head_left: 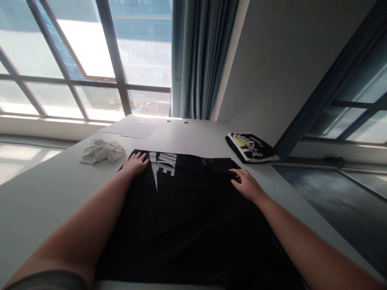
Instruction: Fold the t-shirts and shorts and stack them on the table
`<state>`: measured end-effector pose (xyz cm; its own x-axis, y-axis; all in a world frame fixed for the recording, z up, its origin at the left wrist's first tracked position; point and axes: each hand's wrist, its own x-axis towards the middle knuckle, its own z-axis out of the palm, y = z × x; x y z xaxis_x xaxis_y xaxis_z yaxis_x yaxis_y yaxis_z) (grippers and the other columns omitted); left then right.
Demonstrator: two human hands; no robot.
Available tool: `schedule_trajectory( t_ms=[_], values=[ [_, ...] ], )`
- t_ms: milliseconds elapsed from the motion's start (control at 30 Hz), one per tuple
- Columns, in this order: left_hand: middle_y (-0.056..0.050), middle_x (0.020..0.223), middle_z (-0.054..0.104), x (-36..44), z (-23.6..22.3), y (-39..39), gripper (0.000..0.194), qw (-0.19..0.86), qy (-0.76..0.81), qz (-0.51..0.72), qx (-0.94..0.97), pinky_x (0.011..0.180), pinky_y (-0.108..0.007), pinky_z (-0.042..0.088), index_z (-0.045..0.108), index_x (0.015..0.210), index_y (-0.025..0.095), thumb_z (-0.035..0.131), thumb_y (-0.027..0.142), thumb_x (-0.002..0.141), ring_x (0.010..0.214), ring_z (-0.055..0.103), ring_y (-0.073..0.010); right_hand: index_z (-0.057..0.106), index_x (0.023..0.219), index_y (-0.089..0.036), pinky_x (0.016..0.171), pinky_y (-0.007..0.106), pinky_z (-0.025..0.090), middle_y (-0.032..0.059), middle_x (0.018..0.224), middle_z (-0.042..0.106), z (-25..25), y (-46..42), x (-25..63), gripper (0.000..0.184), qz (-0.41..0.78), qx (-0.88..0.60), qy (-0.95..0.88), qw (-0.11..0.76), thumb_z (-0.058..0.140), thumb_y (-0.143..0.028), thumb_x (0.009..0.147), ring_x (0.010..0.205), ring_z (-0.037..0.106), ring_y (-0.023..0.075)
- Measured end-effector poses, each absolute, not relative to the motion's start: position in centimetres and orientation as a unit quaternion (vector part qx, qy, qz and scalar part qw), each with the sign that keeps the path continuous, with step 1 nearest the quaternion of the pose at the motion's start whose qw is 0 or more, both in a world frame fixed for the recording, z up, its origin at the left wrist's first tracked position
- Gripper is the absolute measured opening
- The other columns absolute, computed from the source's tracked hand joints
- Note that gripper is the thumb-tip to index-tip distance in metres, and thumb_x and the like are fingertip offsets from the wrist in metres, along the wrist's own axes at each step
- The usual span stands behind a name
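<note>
A black T-shirt [193, 217] with a white printed logo and lettering lies spread over the white table [60, 193] in front of me. My left hand [136, 164] rests flat on its far left corner, fingers stretched out beside the print. On the far right part, my right hand [245, 183] touches the cloth near a folded-over piece, probably a sleeve. Its fingers are slightly bent and apart, with no cloth visibly gripped. The shirt's near edge runs along the bottom of the view.
A crumpled white cloth [103, 151] lies at the left of the table. Folded garments with a black, white and yellow print [249, 147] are stacked at the far right edge. Paper sheets [139, 129] lie at the back, before the curtain [201, 60] and windows.
</note>
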<state>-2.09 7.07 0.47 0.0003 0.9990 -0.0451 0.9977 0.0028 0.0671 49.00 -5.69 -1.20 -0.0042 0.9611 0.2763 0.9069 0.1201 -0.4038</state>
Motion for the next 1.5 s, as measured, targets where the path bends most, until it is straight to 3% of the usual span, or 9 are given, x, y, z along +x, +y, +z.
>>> schedule_trajectory(
  t_ms=[100,233,433,600,733,900,1133,1233,1500],
  values=[
    [-0.013,0.175,0.021,-3.5,-1.1,7.7,0.071,0.052,0.703,0.027,0.709,0.125,-0.055,0.022,0.033,0.166,0.025,0.028,0.06,0.105,0.161,0.019,-0.0354,0.066,0.136,-0.021,0.1,0.037,0.053,0.0119,0.125,0.063,-0.5,-4.4,48.4,0.043,0.014,-0.679,-0.714,0.169,0.057,-0.029,0.095,0.109,0.066,0.0229],
    [-0.013,0.176,0.017,-3.7,-1.1,7.6,0.072,0.064,0.713,0.028,0.697,0.126,-0.057,0.019,0.03,0.167,0.026,0.027,0.061,0.104,0.161,0.016,-0.0359,0.071,0.126,-0.024,0.085,0.035,0.054,0.011,0.124,0.063,0.1,-2.2,47.2,0.036,-0.022,-0.709,-0.696,0.11,0.05,-0.031,0.098,0.103,0.066,0.0245],
    [-0.015,0.175,0.02,-3.1,-0.8,7.7,0.071,0.048,0.719,0.028,0.692,0.125,-0.059,0.021,0.033,0.166,0.025,0.027,0.06,0.104,0.16,0.02,-0.0366,0.075,0.109,-0.02,0.085,0.035,0.053,0.0102,0.115,0.065,0.0,-2.2,48.1,0.029,-0.067,-0.67,-0.714,0.192,0.05,-0.026,0.095,0.102,0.065,0.0244],
    [-0.012,0.175,0.023,-2.9,-0.8,7.9,0.07,0.034,0.726,0.017,0.687,0.125,-0.056,0.024,0.035,0.165,0.028,0.027,0.06,0.104,0.16,0.022,-0.0343,0.078,0.105,-0.019,0.106,0.048,0.047,0.0137,0.12,0.067,0.1,-2.6,48.4,0.03,-0.174,-0.629,-0.724,0.224,0.052,-0.027,0.093,0.116,0.06,0.0318],
    [-0.011,0.174,0.025,-2.7,-0.9,7.8,0.069,0.028,0.728,0.017,0.685,0.125,-0.057,0.025,0.035,0.165,0.029,0.026,0.061,0.105,0.159,0.025,-0.0345,0.073,0.128,-0.023,0.12,0.058,0.035,0.0123,0.143,0.063,-1.4,-2.0,47.7,0.04,-0.109,-0.6,-0.781,0.136,0.048,-0.034,0.099,0.138,0.053,0.0331],
    [-0.013,0.175,0.02,-3.1,-1.1,8.2,0.07,0.027,0.742,0.01,0.67,0.123,-0.061,0.026,0.032,0.167,0.031,0.024,0.062,0.105,0.16,0.022,-0.0373,0.041,0.163,-0.027,0.126,0.053,0.031,0.0101,0.171,0.032,-3.1,-1.2,48.1,0.065,0.016,-0.616,-0.787,0.039,0.036,-0.054,0.105,0.157,0.033,0.0306],
    [-0.015,0.174,0.018,-3.8,-1.0,8.5,0.073,0.022,0.749,0.001,0.662,0.121,-0.064,0.028,0.029,0.168,0.025,0.021,0.061,0.105,0.159,0.024,-0.0404,0.029,0.169,-0.028,0.13,0.052,0.022,0.0084,0.175,0.015,-2.4,-0.8,49.1,0.072,0.065,-0.619,-0.782,-0.006,0.031,-0.061,0.104,0.161,0.018,0.0315],
    [-0.017,0.175,0.013,-3.5,-0.7,8.0,0.074,0.025,0.738,-0.017,0.674,0.122,-0.067,0.021,0.026,0.169,0.023,0.02,0.061,0.105,0.161,0.016,-0.0407,0.027,0.169,-0.029,0.131,0.05,0.02,0.0076,0.175,0.014,-2.4,-0.7,49.2,0.072,0.067,-0.626,-0.777,-0.011,0.03,-0.061,0.105,0.161,0.016,0.03],
    [-0.011,0.176,0.009,-0.5,-0.8,7.2,0.071,0.057,0.66,-0.033,0.748,0.123,-0.064,0.02,0.019,0.17,0.032,0.021,0.063,0.106,0.162,0.011,-0.0393,0.026,0.169,-0.031,0.131,0.05,0.019,0.0063,0.175,0.013,-2.6,0.0,49.5,0.073,0.059,-0.633,-0.771,-0.016,0.029,-0.064,0.104,0.162,0.015,0.0286]
  ],
)
